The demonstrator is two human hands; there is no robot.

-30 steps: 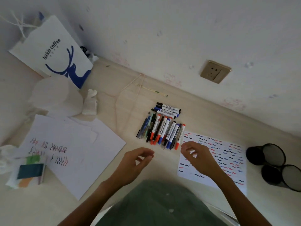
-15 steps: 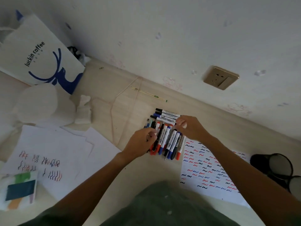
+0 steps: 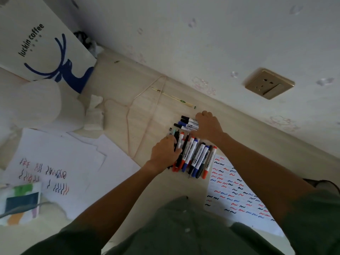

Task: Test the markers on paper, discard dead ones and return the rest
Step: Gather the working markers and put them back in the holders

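Markers (image 3: pixel 195 157) lie in a tight row on the desk (image 3: pixel 117 83), at about 1 o'clock from the person's torso, caps red, blue and black. A smaller stack (image 3: pixel 187 123) of three markers lies crosswise just past the row, toward 12 o'clock.

Left hand (image 3: pixel 164 151) sits on the row's 9 o'clock edge, fingers curled over the outer markers, thumb along the side. Looks like a gathering grip, though which pens are actually pinched cannot be told.

Right hand (image 3: pixel 208 127) covers the 3 o'clock ends of the stack, knuckles up, fingers bent down and hidden beneath the palm. Whether they clamp a marker cannot be told.

Test sheet (image 3: pixel 237 192) with red, blue and black squiggles lies at 4 o'clock from the row, its near corner touching the marker tips; the right forearm crosses over it.

At 9 o'clock, well apart: loose papers (image 3: pixel 60 162) with scribbles, a colour-blocked packet (image 3: pixel 21 201) on their edge.

At 10 o'clock: a white paper bag (image 3: pixel 40 43) with a blue deer print against the wall, a paper roll (image 3: pixel 38 105) beside it, crumpled tissue (image 3: pixel 94 113) near that.

A thin string loop (image 3: pixel 145 111) and a stick (image 3: pixel 173 97) lie at 11 o'clock. Wall socket (image 3: pixel 269 83) at 2 o'clock.
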